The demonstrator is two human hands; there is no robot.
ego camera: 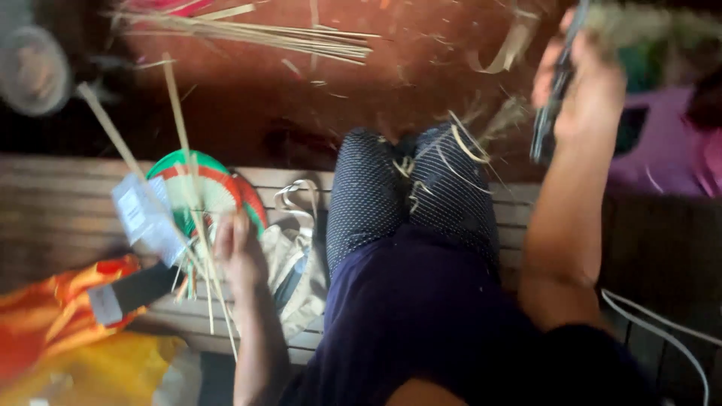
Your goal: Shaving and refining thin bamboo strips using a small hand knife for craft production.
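Observation:
My left hand point(239, 252) rests on the wooden bench point(60, 195) beside me, closed around the base of a half-woven round basket point(203, 192) in green, red and white. Long pale straw strips point(180, 113) stick out of the basket. My right hand point(583, 83) is raised at the upper right and grips a dark, long tool that looks like scissors point(553, 105); it is blurred. A tuft of dry fibre point(639, 22) sits just above that hand. My knees in dotted dark trousers point(414, 188) are in the middle, with straw scraps on them.
A bundle of pale straw strips point(286, 34) lies on the red floor ahead. A beige cloth bag point(297, 248) sits by my left hip. Orange and yellow cloth point(68, 323) lies at lower left. A white cable point(662, 331) runs at lower right. Purple fabric point(669, 143) is at right.

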